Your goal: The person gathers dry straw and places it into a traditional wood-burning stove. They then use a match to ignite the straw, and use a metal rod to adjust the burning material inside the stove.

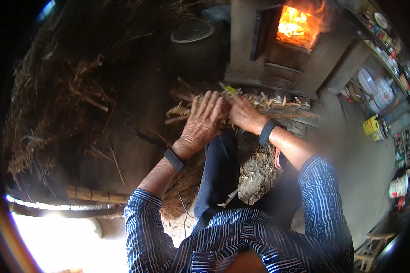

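Note:
My left hand (205, 114) lies back up on a heap of dry stalks and split sticks (182, 111), its fingers stretched forward. Close beside it, my right hand (244, 114) is bent over the same heap, with its fingertips blurred and partly hidden. Whether either hand grips any stalks cannot be told. Each wrist has a dark band. Beyond the heap stands a stove (247, 65), its metal door (261, 32) swung open on a bright fire (295, 25). A small yellow-green scrap (231, 89) lies among the stalks just past my hands.
A big pile of dry brushwood (65, 102) fills the left side. A round lid (192, 31) covers a dark vessel left of the stove. Chaff (259, 170) litters the ground between my legs. At the right are a yellow container (371, 125), a white bucket (398, 187) and a wooden stool (372, 250).

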`<state>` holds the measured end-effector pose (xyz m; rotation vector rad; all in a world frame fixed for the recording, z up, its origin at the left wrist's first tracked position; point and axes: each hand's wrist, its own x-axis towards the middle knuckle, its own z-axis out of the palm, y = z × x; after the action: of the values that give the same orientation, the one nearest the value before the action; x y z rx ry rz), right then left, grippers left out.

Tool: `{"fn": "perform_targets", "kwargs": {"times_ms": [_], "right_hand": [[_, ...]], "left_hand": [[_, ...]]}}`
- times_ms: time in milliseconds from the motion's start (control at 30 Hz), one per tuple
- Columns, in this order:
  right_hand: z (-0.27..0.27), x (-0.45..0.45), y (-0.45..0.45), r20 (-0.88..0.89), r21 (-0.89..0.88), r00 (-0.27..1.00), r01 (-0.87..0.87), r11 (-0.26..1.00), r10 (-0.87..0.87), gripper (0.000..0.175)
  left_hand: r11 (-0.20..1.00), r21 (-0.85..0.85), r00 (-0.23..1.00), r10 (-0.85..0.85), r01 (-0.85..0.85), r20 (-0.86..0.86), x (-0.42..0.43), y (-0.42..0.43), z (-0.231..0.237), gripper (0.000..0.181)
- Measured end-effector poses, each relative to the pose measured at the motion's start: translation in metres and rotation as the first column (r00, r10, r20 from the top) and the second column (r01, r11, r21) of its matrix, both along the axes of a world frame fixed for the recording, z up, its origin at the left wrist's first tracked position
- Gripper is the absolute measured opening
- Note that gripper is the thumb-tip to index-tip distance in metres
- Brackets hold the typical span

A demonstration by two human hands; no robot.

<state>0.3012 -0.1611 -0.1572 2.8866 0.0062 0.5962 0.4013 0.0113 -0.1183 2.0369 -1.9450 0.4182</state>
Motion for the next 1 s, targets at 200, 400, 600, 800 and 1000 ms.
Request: {"fn": "perform_targets", "kwargs": {"times_ms": [200, 400, 600, 800, 1000], "right_hand": [[-0.019, -0.006, 0.009, -0.060, 0.052, 0.995, -0.080, 0.995, 0.083, 0.027], [-0.037, -0.008, -0.011, -0.224, 0.376, 0.973, 0.037, 0.926, 0.052, 0.055], [-0.044, -0.032, -0.049, -0.517, 0.460, 0.853, 0.349, 0.817, -0.073, 0.054], [-0.088, -0.038, -0.049, -0.550, 0.611, 0.835, 0.396, 0.685, 0.007, 0.052], [-0.114, -0.027, -0.050, -0.642, 0.650, 0.763, 0.487, 0.584, 0.078, 0.050]], "left_hand": [[0.963, 0.240, 0.941, -0.038, 0.125, -0.338, 0.056, -0.029, -0.036, 0.069], [0.987, 0.138, 0.990, -0.071, 0.088, -0.121, 0.068, -0.039, -0.085, 0.024], [0.958, 0.285, 0.953, 0.063, 0.026, -0.296, 0.085, -0.043, -0.123, 0.024], [0.830, 0.558, 0.880, 0.250, 0.019, -0.403, 0.086, -0.045, -0.145, 0.035], [0.711, 0.696, 0.746, 0.410, 0.099, -0.525, 0.093, -0.038, -0.157, 0.030]]}}
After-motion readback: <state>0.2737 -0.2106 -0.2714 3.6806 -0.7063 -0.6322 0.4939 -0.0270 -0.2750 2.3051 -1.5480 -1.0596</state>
